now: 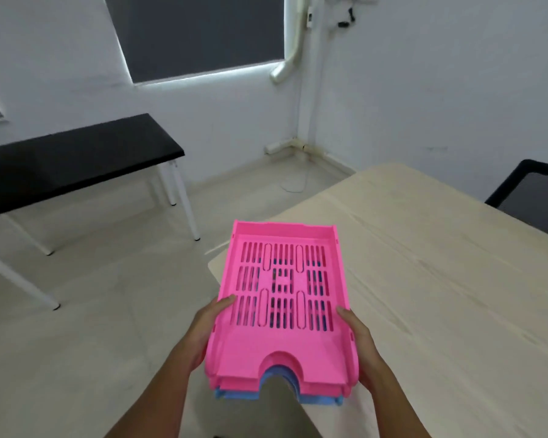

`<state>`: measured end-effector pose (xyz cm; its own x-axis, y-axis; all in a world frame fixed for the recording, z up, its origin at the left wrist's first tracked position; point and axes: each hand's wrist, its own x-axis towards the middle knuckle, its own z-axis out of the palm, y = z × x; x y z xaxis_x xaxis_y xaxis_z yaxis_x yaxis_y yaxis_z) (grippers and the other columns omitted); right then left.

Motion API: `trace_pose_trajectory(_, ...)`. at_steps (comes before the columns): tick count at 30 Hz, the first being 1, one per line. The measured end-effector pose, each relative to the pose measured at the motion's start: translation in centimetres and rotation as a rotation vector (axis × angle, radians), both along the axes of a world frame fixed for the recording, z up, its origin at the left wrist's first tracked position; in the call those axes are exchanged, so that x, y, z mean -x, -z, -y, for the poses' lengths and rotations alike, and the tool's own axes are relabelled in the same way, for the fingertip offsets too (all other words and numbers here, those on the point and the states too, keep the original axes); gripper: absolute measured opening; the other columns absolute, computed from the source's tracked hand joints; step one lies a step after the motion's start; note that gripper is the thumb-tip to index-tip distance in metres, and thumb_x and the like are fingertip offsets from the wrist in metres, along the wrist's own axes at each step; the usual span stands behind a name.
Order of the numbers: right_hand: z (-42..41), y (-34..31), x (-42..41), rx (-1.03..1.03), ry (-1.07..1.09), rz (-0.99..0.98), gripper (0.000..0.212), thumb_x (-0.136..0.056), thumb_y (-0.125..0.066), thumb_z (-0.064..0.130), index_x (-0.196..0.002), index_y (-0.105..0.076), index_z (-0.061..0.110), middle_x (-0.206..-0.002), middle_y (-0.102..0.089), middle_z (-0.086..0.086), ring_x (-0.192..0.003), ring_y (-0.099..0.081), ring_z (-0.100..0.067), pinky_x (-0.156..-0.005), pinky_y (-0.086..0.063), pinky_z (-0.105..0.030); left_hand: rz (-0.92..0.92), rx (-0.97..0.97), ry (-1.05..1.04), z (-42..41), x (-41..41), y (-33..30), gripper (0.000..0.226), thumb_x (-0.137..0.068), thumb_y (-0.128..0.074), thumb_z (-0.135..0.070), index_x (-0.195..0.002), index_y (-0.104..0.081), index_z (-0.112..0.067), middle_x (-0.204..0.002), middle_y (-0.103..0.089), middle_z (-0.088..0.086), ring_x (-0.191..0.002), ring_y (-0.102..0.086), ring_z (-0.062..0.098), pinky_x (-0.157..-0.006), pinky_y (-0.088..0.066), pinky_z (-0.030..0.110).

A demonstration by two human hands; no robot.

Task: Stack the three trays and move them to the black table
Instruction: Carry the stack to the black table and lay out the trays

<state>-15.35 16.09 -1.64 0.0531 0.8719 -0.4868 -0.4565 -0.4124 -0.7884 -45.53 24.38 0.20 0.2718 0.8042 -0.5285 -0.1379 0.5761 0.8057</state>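
Note:
A stack of trays [282, 298] is held in the air in front of me, a pink slotted tray on top, another pink edge under it and a blue tray [317, 399] at the bottom. My left hand [203, 330] grips the stack's left side, thumb on the pink rim. My right hand [361, 346] grips the right side the same way. The stack hangs over the near left corner of the beige table [440, 279]. The black table [70, 162] stands at the far left against the wall.
Bare floor [108, 295] lies between me and the black table, whose white legs [184, 203] reach down at its right end. A black mesh chair [535, 200] stands at the right behind the beige table. A white cable lies on the floor near the corner.

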Motion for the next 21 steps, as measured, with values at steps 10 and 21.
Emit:
trace_pose_trajectory(10,-15.3,-1.2,17.0,-0.024,-0.253,0.073,0.068,-0.079,-0.069,0.049,-0.128,-0.061,0.003,-0.124,-0.065,-0.028,-0.112,-0.062,-0.049,-0.104,-0.042,-0.065,-0.007,-0.060,-0.260,-7.9,17.8,-1.2,0.047,-0.086,-0.069,-0.033,-0.125,-0.065,-0.005,-0.102,-0.074,0.023,-0.085,-0.072,0.038,-0.085,-0.058,0.053)
trace_pose_trajectory(21,-32.0,-1.6,27.1,-0.095,-0.406,0.044,0.076,-0.066,-0.076,0.054,-0.121,-0.064,0.005,-0.106,-0.072,-0.022,-0.088,-0.070,-0.038,-0.082,-0.057,-0.049,-0.067,-0.059,-0.452,-20.2,27.1,-0.6,0.049,-0.081,-0.070,-0.039,-0.116,-0.070,-0.004,-0.109,-0.074,0.026,-0.093,-0.071,0.043,-0.093,-0.052,0.065)
